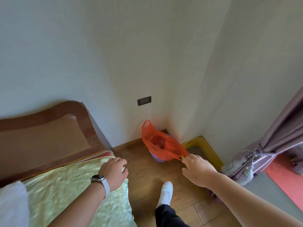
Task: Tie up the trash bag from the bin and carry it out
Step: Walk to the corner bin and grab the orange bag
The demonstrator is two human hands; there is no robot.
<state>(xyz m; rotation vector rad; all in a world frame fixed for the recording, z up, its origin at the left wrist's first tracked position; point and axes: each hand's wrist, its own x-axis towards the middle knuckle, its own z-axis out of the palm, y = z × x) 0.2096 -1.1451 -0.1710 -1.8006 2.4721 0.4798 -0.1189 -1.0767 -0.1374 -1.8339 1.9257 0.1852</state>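
An orange plastic trash bag [157, 143] sits in a small lilac bin [156, 157] on the floor in the wall corner. One bag handle stands upright at the back. My right hand [197, 169] pinches the other handle, pulled taut toward me to the right of the bin. My left hand [114, 171], with a watch on its wrist, hovers over the bed's corner, fingers loosely curled and holding nothing. The bag's mouth is open, with dim contents showing through the plastic.
A bed with a pale green quilt [77, 194] and a wooden headboard [49, 128] fills the left. A yellow crate [203, 149] lies right of the bin. A tied-back purple curtain [262, 153] hangs at right. My white shoe [166, 192] stands on the wooden floor.
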